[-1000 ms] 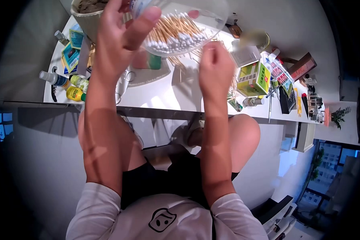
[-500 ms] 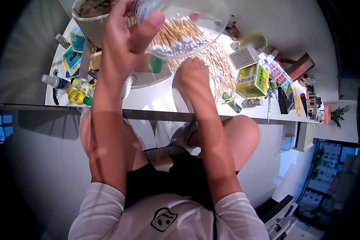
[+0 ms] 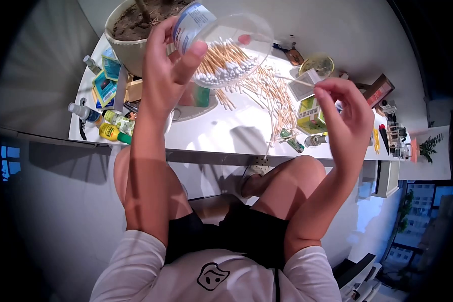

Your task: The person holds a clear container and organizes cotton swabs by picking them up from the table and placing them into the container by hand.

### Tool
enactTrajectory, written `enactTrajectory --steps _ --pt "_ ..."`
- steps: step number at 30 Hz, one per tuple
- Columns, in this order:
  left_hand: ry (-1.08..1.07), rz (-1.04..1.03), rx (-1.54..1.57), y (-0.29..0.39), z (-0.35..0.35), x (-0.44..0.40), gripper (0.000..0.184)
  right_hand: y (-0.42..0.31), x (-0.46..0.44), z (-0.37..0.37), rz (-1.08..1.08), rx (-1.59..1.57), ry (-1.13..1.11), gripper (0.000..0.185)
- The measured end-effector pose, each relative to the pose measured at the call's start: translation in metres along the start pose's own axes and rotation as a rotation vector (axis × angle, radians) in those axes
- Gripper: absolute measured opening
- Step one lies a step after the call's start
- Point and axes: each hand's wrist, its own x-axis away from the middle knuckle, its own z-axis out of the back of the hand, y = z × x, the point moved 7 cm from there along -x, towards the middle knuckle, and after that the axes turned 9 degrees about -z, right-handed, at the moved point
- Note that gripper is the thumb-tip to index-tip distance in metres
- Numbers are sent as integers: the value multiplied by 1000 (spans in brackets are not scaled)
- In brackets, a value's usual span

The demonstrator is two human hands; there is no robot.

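Note:
A clear plastic tub (image 3: 192, 24) with a blue-and-white label is gripped in my left hand (image 3: 167, 63), tilted with its round mouth to the right. Inside it lies a bundle of cotton swabs (image 3: 225, 61) with white tips. My right hand (image 3: 348, 113) is raised over the right side of the table, thumb and fingertips pinched on a single cotton swab (image 3: 298, 81) that points left toward the tub. Between and below the hands, a loose heap of cotton swabs (image 3: 279, 100) is spread on the white table (image 3: 211, 131).
A potted plant (image 3: 117, 48) stands at the back left, near bottles and a yellow bottle (image 3: 108, 132). On the right are a green-yellow box (image 3: 309, 118), a white square case (image 3: 302, 86), a round yellow-rimmed lid (image 3: 321, 65) and a small green bottle (image 3: 292, 141).
My right hand has risen from the swab heap and moved right, now with one cotton swab in its fingers. The left hand still holds the tub, slightly lower in view.

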Motion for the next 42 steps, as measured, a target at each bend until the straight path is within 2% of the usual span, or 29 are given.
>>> enactTrajectory --steps 2,4,6,10,12,13,15,16,17,19,22,24,26,29,32,34,37,39,41,42 --pt "11 -6 5 -6 -6 3 69 -11 2 -11 73 -120 68 9" --pt "-4 -6 8 -11 -17 7 70 -20 0 -30 164 46 239 9" --pt "-24 -10 2 -11 -25 9 70 -26 -1 -60 319 229 261 6" --pt "-87 43 17 -11 -33 8 70 -22 -4 -40 365 208 318 9" --pt "-76 31 26 -12 -32 8 70 -4 -9 -6 222 226 450 14" --pt "-74 33 32 -12 -33 8 70 4 -11 -6 222 232 449 14" --pt "-45 75 109 -15 -35 8 67 54 -19 -15 -62 227 356 18" --pt "-47 74 112 -17 -35 9 67 80 -21 -38 -188 337 107 23" --pt "-62 60 103 -19 -36 9 66 96 -13 -62 -235 443 -43 24" --pt "-89 46 90 -18 -37 9 64 115 1 -100 -135 620 -297 17" --pt "-83 70 126 -15 -39 12 63 139 6 -122 -187 750 -417 18" --pt "-16 71 102 -17 -34 15 65 151 9 -131 -149 729 -376 17" --pt "-4 85 132 -15 -30 18 65 150 12 -140 25 780 -279 10" --pt "8 98 178 -14 -19 18 64 143 17 -145 92 847 -179 6" --pt "-4 57 145 0 -17 15 66 144 19 -147 97 901 -105 7" --pt "-94 -51 21 11 -20 15 70 137 13 -139 70 911 -65 8" --pt "-73 28 76 16 -20 16 75 117 -6 -100 -84 902 18 7" --pt "-70 39 71 17 -16 16 75 93 -13 -48 -170 692 283 8" --pt "-60 19 30 17 -12 15 76 73 -12 -3 -187 329 485 11" --pt "-56 15 34 18 -13 14 76 59 -13 10 -86 129 447 16"
